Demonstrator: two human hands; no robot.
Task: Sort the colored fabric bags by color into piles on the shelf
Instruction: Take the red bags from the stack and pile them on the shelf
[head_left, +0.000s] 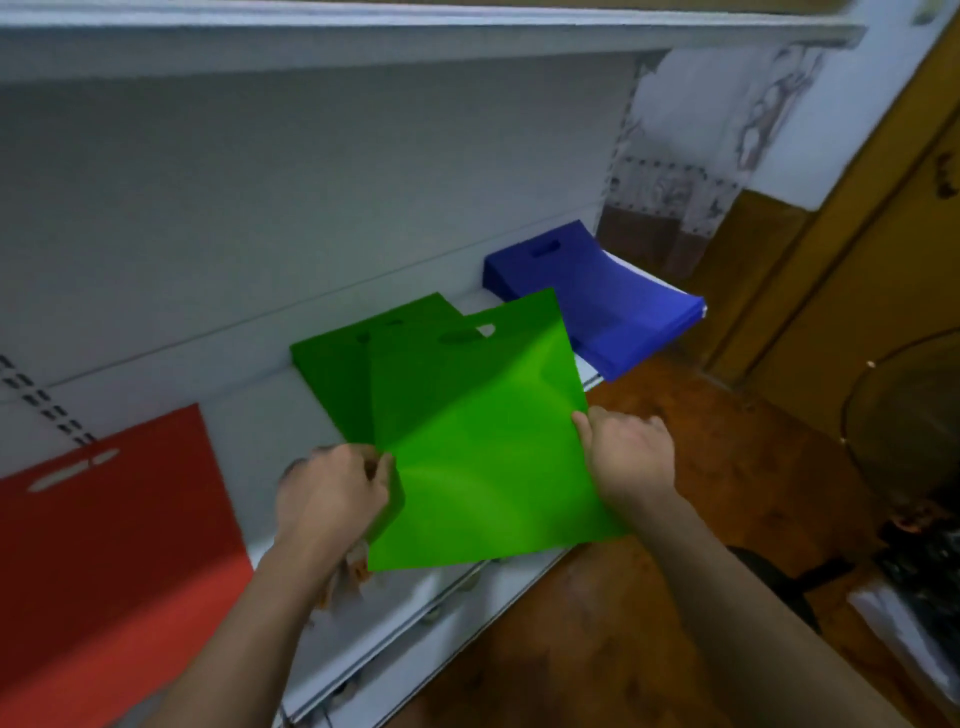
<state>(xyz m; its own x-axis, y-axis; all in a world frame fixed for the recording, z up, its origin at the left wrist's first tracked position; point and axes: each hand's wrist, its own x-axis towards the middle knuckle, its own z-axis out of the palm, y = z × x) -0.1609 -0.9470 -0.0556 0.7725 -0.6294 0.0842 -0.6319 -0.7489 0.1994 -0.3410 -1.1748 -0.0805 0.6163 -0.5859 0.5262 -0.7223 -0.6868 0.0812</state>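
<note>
A white metal shelf unit (363, 171) fills the left and middle, with a plain back panel and an upper board across the top. To its right the wall (810, 130) is pale with a patterned tile band (660, 187), brown below. Further right stands a yellow-brown wooden door (857, 270). Below the shelf lies mottled reddish-brown floor (691, 441).

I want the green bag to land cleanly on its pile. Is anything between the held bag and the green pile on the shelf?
Nothing visible. The left hand and right hand hold the green bag just over the green pile; the blue pile and red bag lie off to either side.
</note>
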